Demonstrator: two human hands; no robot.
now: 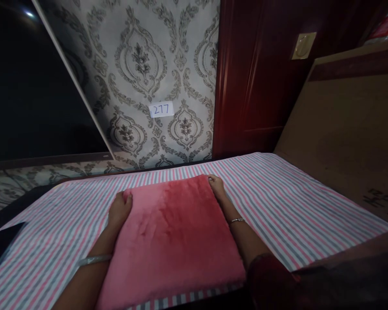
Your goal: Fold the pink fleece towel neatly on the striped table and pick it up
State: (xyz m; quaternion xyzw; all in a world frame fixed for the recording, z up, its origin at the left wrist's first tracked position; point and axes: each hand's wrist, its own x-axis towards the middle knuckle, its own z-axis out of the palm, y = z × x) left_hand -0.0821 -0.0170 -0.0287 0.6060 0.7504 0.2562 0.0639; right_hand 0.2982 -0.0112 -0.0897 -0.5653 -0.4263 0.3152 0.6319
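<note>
A pink, plush square seat cushion lies on a striped cloth, its pile darker red over the upper right part. My left hand grips the cushion's far left corner, thumb on top and the other fingers hidden along the edge. At the far right corner, my right hand is closed on the edge, its fingertips partly out of sight. Both forearms run along the cushion's sides, a bracelet on each wrist.
A dark flat object lies on the cloth at the left. Behind stand a dark screen, patterned wallpaper with a paper label reading 277, and a dark red wooden panel. A large cardboard box borders the right side.
</note>
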